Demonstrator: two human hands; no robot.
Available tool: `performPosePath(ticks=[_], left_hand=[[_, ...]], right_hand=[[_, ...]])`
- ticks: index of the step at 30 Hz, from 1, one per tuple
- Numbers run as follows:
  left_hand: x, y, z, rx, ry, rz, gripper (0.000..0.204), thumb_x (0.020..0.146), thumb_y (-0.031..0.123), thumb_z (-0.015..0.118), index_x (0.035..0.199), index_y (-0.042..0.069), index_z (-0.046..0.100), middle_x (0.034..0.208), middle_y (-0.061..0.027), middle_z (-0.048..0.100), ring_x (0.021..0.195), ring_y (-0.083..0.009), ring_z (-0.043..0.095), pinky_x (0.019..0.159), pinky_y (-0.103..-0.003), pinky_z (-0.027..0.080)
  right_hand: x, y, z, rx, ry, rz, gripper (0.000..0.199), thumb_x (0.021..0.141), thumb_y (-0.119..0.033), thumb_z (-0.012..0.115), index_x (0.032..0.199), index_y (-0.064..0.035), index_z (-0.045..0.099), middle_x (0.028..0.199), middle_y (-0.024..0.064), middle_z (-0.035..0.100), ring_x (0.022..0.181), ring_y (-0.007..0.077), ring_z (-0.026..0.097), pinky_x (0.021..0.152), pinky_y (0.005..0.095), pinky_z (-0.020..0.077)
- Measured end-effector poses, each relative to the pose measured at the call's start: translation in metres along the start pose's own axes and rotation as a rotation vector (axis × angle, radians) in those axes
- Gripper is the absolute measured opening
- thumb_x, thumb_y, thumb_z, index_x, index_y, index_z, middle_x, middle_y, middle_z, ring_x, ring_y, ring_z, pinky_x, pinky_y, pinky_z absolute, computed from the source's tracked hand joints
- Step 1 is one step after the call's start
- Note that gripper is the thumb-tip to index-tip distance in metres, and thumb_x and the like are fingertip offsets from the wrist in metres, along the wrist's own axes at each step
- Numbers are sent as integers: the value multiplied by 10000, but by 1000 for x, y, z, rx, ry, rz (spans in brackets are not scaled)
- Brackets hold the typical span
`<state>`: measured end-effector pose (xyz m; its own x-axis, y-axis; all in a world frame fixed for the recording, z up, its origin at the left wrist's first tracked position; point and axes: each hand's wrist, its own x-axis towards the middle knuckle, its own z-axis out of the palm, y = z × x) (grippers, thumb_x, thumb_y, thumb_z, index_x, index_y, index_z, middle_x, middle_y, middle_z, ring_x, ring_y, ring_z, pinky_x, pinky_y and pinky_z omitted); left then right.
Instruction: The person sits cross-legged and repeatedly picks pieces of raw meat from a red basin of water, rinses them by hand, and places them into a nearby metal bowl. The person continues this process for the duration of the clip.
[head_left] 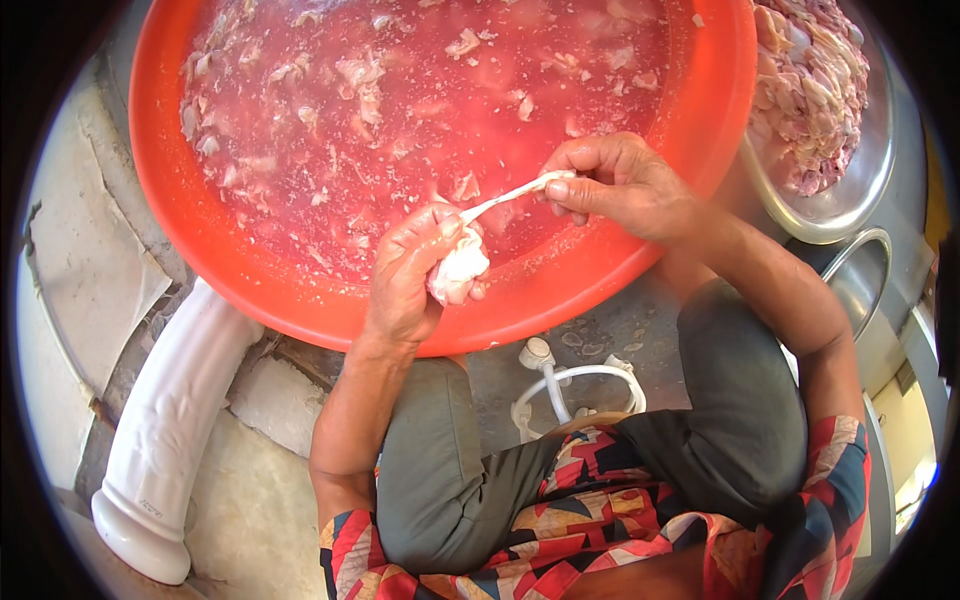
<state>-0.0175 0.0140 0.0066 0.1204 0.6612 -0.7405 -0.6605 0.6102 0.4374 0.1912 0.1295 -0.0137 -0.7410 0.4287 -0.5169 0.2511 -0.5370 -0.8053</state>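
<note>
Over the near rim of a wide red plastic tub, my left hand is closed around a pale pinkish piece of raw meat. A thin whitish strip, skin or membrane, stretches taut up and right from that piece. Thumb and fingers of my right hand pinch the strip's far end. Cloudy pink water fills the tub, and many small pale meat scraps float in it. Whether the strip is partly torn from the piece, I cannot tell.
At the far right a metal bowl holds a heap of raw meat pieces. Another metal basin stands nearer. A white ceramic pedestal lies at the left. Between my knees is a white hose with a round-headed fitting.
</note>
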Motion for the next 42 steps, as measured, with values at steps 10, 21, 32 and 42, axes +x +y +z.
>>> performPosePath(ticks=[10, 21, 32, 42], left_hand=[[-5, 3, -10, 408, 177, 186, 94, 848, 76, 560, 907, 4, 568, 777, -76, 624, 599, -89, 581, 499, -197, 462], [-4, 9, -1, 469, 123, 158, 228, 835, 14, 527, 1054, -5, 590, 800, -37, 617, 614, -50, 539, 514, -168, 423], [20, -3, 16, 731, -86, 278, 152, 721, -10, 693, 867, 17, 661, 854, -17, 586, 695, -39, 492, 550, -186, 388], [19, -7, 12, 513, -161, 497, 109, 712, -63, 651, 782, -8, 588, 851, -88, 593, 692, -73, 530, 573, -185, 410]], right_hand=[[-2, -1, 0, 4, 135, 42, 159, 860, -137, 558, 876, 4, 630, 664, 15, 582, 600, 60, 530, 550, 218, 438], [-1, 1, -3, 24, 71, 79, 260, 901, -224, 505, 816, -9, 623, 632, 8, 577, 538, 61, 502, 504, 212, 415], [-7, -2, 8, 141, -38, 145, 308, 909, -254, 486, 780, -8, 619, 609, 9, 566, 508, 56, 487, 481, 200, 403], [-5, -4, 7, 104, 91, 247, 312, 866, -276, 550, 686, -27, 605, 536, 1, 532, 435, 56, 460, 407, 194, 370]])
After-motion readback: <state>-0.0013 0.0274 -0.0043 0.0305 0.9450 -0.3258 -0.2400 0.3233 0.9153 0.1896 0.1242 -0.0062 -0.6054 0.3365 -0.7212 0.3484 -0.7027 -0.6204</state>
